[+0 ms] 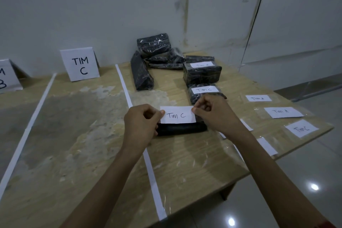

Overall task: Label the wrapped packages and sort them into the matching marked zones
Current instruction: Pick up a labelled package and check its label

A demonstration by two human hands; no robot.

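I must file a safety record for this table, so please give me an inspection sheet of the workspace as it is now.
Surface: wooden table, worn in patches, divided by white tape strips.
Job's things: paper label reading "Tim C" held over a black package; two labelled packages behind it; unlabelled pile by the wall; loose labels at the right; "TIM C" sign at the back.
Clutter: nothing seen.
Grips: left hand and right hand each pinch one end of the paper label.
Cables: nothing seen.
Surroundings: grey wall, glossy tiled floor.
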